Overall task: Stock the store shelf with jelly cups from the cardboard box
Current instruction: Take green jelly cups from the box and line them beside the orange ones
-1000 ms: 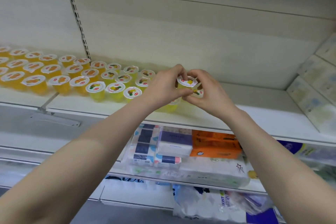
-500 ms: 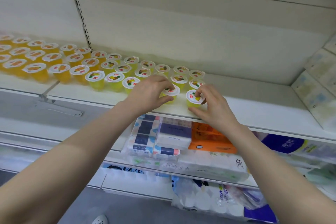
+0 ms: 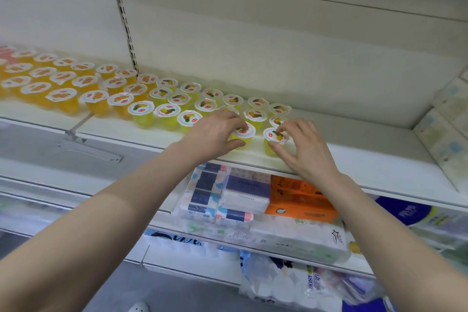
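Rows of cups: sitting three deep along the left and middle of the shelf, orange giving way to yellow.
Left hand: curling thumb and fingers round a yellow cup near the shelf's front edge.
Right hand: pinching the lid of the next cup, just beside the first, with the other fingers spread.
Handling: the cups are looking light, thin-walled and slick; I'd be gripping the sides under the rim, sparing the lid.

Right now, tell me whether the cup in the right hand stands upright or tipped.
Upright: the cup sits base down on the shelf, sealed top facing up, with the right hand pinching its rim.
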The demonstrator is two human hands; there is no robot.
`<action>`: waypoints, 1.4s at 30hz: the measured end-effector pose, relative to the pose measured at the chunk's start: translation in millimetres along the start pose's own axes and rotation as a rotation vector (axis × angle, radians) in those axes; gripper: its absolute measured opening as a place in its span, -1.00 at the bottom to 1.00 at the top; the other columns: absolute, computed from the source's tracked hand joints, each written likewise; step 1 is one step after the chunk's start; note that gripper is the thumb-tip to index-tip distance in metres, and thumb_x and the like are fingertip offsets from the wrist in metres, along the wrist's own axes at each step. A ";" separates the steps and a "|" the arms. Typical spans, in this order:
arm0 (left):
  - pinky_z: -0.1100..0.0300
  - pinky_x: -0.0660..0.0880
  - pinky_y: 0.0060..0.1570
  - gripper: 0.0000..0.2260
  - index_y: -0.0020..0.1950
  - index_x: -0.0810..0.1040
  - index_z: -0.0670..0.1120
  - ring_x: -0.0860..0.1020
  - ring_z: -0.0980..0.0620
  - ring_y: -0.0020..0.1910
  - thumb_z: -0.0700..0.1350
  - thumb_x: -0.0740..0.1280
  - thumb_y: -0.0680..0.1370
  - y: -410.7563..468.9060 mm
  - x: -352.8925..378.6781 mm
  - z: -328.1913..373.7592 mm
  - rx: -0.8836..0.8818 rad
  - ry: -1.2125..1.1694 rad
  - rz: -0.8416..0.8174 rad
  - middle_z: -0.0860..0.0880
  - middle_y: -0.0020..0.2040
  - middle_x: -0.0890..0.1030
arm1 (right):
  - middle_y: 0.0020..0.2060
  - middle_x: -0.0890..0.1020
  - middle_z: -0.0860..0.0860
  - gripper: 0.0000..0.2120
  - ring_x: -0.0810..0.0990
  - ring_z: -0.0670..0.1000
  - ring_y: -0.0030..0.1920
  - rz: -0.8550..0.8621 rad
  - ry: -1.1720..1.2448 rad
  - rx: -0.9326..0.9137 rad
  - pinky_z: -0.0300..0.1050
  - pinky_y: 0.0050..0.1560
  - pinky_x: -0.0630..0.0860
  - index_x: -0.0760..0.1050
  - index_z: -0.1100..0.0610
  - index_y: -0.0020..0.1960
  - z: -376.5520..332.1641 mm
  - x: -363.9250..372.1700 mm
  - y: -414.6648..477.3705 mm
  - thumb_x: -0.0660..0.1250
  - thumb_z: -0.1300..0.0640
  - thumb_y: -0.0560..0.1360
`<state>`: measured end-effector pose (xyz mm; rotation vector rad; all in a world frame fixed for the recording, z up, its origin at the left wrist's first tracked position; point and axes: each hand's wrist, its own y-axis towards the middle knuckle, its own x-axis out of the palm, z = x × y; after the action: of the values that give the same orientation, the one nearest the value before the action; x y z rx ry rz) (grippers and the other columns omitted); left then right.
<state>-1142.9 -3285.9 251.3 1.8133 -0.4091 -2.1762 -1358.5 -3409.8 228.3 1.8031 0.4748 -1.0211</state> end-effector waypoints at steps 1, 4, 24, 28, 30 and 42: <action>0.15 0.41 0.03 -0.70 0.20 0.59 -0.04 0.51 -0.04 0.13 0.06 0.39 0.52 -0.3 -2.4 0.9 0.003 -0.004 0.007 0.00 0.14 0.60 | 0.05 0.54 0.03 -0.65 0.47 0.10 0.09 -0.001 0.006 0.010 -0.06 0.13 0.40 0.53 0.11 0.12 0.3 -3.2 3.2 0.24 -0.15 0.57; 0.13 0.41 0.07 -0.69 0.21 0.59 -0.05 0.51 -0.07 0.15 0.09 0.33 0.56 -2.9 -10.0 -1.9 -0.008 -0.005 0.038 -0.03 0.15 0.61 | 0.16 0.55 0.07 -0.56 0.46 0.12 0.20 -0.049 -0.029 0.018 -0.01 0.23 0.37 0.51 0.11 0.25 -0.3 -9.9 17.5 0.12 -0.17 0.60; -0.05 0.45 0.17 -0.63 0.28 0.52 -0.07 0.50 -0.17 0.16 0.07 0.35 0.54 -222.9 -149.3 -218.0 -0.338 0.218 0.155 -0.08 0.17 0.59 | 0.30 0.50 0.13 -0.41 0.46 0.21 0.28 -0.173 -0.118 -0.336 0.12 0.27 0.35 0.37 0.11 0.44 -276.5 100.5 144.3 0.03 -0.22 0.58; -0.02 0.41 0.22 -0.62 0.32 0.49 -0.05 0.46 -0.14 0.23 0.08 0.34 0.55 -315.3 -183.5 -273.6 -0.469 0.235 0.151 -0.07 0.22 0.56 | 0.28 0.51 0.14 -0.42 0.46 0.21 0.26 -0.184 -0.026 -0.445 0.13 0.25 0.37 0.38 0.14 0.44 -383.1 158.6 160.1 0.05 -0.20 0.59; -0.04 0.43 0.20 -0.62 0.32 0.49 -0.05 0.46 -0.14 0.24 0.08 0.33 0.55 -367.5 -196.1 -301.1 -0.556 0.240 0.133 -0.06 0.22 0.56 | 0.23 0.53 0.15 -0.43 0.48 0.22 0.22 -0.178 0.018 -0.496 0.12 0.21 0.39 0.40 0.17 0.42 -437.9 189.2 164.4 0.07 -0.18 0.59; 0.15 0.31 0.18 -0.65 0.19 0.58 -0.13 0.57 -0.15 0.08 -0.04 0.48 0.45 -626.9 -236.2 -415.3 -0.971 0.253 0.064 -0.10 0.07 0.63 | 0.14 0.56 0.15 -0.47 0.53 0.24 0.09 -0.330 0.238 -0.714 0.10 0.13 0.43 0.44 0.19 0.38 -705.2 354.5 165.8 0.12 -0.14 0.57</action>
<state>-713.2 -2632.9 150.2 1.4111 0.5525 -1.5925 -735.3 -2902.9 156.0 1.2176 1.1523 -0.7130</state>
